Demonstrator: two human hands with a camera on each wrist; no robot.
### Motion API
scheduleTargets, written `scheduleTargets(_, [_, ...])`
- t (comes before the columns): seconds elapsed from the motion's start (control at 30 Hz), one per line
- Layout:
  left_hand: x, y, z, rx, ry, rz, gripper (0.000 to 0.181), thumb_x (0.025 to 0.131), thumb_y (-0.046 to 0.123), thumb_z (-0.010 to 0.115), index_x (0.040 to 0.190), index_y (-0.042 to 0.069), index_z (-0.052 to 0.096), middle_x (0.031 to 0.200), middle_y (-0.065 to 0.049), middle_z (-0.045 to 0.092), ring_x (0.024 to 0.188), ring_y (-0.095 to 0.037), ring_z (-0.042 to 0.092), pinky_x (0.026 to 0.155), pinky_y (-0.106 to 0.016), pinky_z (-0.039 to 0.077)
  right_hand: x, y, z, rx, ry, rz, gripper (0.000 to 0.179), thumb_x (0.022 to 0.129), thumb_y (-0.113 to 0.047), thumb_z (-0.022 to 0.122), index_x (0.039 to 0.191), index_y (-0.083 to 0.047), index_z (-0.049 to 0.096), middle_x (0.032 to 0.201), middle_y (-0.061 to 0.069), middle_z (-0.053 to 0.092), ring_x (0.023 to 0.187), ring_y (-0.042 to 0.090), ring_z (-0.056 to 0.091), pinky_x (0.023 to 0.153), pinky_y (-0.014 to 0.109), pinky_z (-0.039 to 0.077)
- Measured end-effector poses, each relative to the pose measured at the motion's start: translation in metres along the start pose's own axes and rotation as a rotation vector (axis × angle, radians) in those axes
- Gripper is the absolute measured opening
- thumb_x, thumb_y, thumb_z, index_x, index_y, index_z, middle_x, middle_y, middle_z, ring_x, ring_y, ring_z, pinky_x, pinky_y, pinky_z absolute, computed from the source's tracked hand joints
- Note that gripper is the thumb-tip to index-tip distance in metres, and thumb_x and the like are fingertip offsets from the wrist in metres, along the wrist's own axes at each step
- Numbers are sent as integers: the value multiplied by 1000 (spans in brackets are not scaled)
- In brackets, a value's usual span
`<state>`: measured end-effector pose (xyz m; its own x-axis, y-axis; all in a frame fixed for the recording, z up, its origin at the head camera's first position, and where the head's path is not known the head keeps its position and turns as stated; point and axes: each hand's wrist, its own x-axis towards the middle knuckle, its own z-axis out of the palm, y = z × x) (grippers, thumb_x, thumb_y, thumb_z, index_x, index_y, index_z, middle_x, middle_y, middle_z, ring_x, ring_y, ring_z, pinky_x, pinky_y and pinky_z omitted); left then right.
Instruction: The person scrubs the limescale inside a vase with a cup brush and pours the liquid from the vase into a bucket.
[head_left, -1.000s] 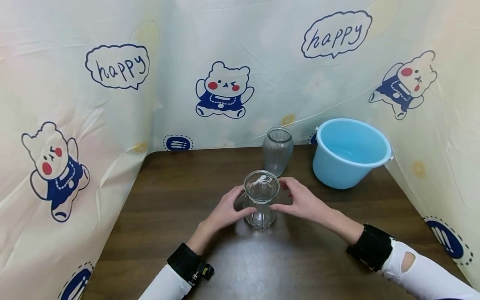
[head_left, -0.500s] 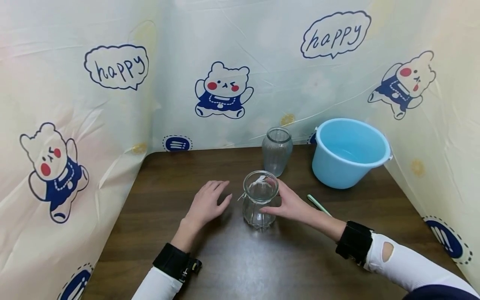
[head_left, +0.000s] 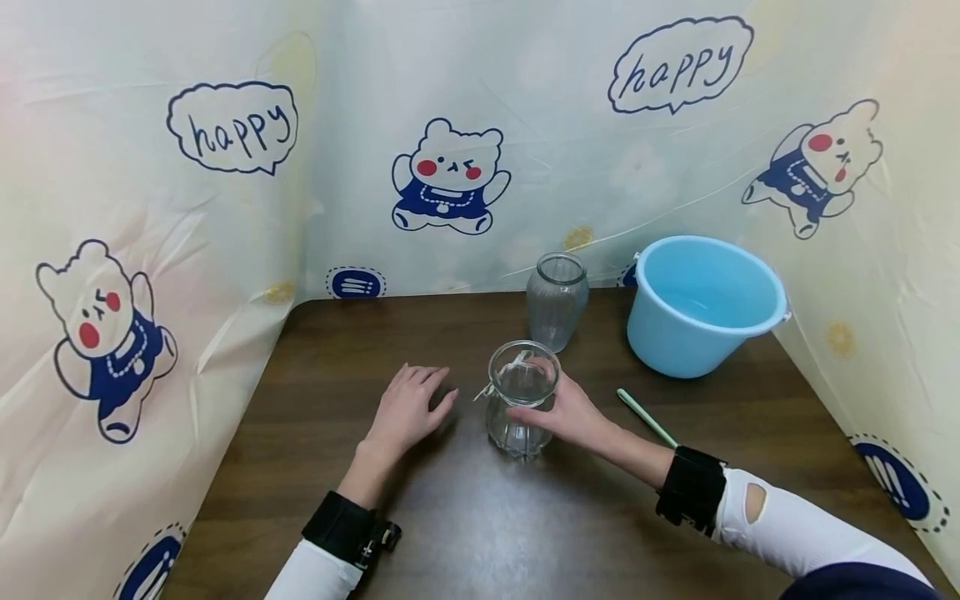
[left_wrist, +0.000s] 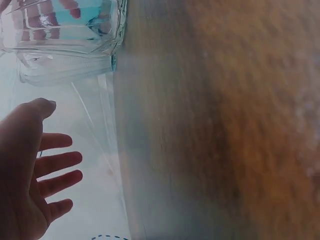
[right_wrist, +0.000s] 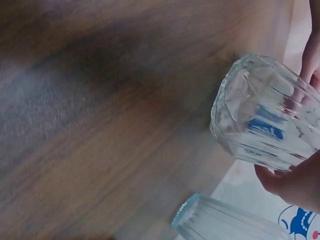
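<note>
A clear glass vase (head_left: 522, 425) with a wide rim and a pale string tied at its neck stands upright mid-table. My right hand (head_left: 566, 411) holds it from the right, thumb across the front and fingers round the far side. The vase's faceted base (right_wrist: 232, 107) shows in the right wrist view, with part of the right hand (right_wrist: 295, 185) at its side. Apart from the vase, to its left, my left hand (head_left: 408, 408) is held low over the table with its fingers loose. The left wrist view shows that hand's fingers (left_wrist: 59, 162) spread, holding nothing.
Behind the held vase stands a second, ribbed glass vase (head_left: 557, 304). A light blue bucket (head_left: 678, 337) is at the back right. A thin pale green stick (head_left: 647, 417) lies beside the right forearm. Patterned cloth (head_left: 450, 67) surrounds the brown table (head_left: 330, 358).
My left hand has let go of the vase and moved left. My right hand has closed in further round the vase, its forearm shifting left and uncovering the green stick. The vase stays in place.
</note>
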<state>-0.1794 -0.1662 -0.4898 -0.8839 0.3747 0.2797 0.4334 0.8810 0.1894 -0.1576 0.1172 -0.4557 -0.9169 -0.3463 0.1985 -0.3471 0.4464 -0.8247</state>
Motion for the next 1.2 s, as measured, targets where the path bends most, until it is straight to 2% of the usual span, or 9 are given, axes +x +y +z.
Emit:
scheduleTargets(0.23, [-2, -2, 3, -7, 22, 5, 46, 94, 41, 57, 124, 8, 67, 118, -11, 68, 113, -27, 57, 108, -50, 38, -2, -2, -2, -50, 53, 34, 74, 72, -46, 81, 131, -11, 52, 125, 10, 63, 111, 21, 58, 93, 48, 50])
scheduleTargets(0.4, [-5, -1, 6, -9, 32, 25, 43, 94, 39, 58, 120, 7, 69, 114, -11, 68, 108, -26, 58, 99, -47, 47, -7, -9, -22, -44, 93, 64, 71, 73, -45, 80, 130, -13, 53, 123, 9, 65, 111, 20, 58, 93, 47, 50])
scheduleTargets(0.57, [-3, -1, 3, 0, 76, 40, 41, 93, 39, 58, 117, 7, 70, 110, -10, 70, 103, -25, 59, 94, -45, 49, -13, -20, -61, -67, 170, 15, 68, 74, -34, 82, 131, -9, 54, 121, 12, 66, 111, 23, 58, 96, 49, 47])
scheduleTargets(0.67, [-3, 0, 2, -2, 76, 45, 40, 94, 39, 57, 117, 8, 70, 110, -10, 70, 103, -25, 59, 94, -45, 50, -23, -23, -87, -105, 226, -2, 68, 73, -30, 84, 131, -7, 55, 120, 14, 65, 111, 26, 58, 96, 52, 44])
scheduleTargets(0.9, [0, 2, -1, -19, 57, 48, 41, 94, 38, 57, 117, 6, 69, 111, -11, 69, 104, -25, 58, 94, -44, 49, -54, -33, -152, -226, 315, 87, 62, 77, -30, 81, 130, -10, 56, 122, 19, 65, 109, 30, 57, 90, 57, 44])
scheduleTargets(0.97, [1, 2, 0, -20, 52, 50, 41, 94, 38, 57, 118, 6, 69, 111, -11, 69, 105, -25, 57, 94, -44, 49, -61, -37, -171, -250, 336, 125, 60, 79, -30, 79, 131, -9, 56, 124, 20, 64, 109, 25, 57, 88, 50, 45])
scheduleTargets(1.03, [1, 2, 1, -21, 49, 51, 41, 94, 38, 57, 118, 6, 69, 112, -11, 69, 105, -25, 57, 95, -44, 49, -67, -38, -189, -286, 363, 160, 59, 81, -30, 78, 132, -9, 55, 123, 15, 64, 106, 15, 56, 85, 40, 45])
scheduleTargets(1.13, [2, 2, 3, -21, 43, 51, 41, 94, 38, 57, 118, 6, 69, 112, -10, 69, 105, -25, 57, 95, -44, 49, -76, -36, -216, -330, 406, 203, 60, 82, -30, 77, 133, -10, 53, 114, -7, 62, 97, 0, 51, 79, 28, 41])
scheduleTargets(1.2, [2, 3, 3, -24, 44, 50, 41, 94, 38, 57, 118, 6, 69, 112, -10, 69, 106, -25, 57, 95, -44, 48, -80, -34, -234, -325, 429, 219, 61, 82, -27, 77, 135, -12, 52, 108, -19, 57, 94, -5, 49, 77, 23, 39])
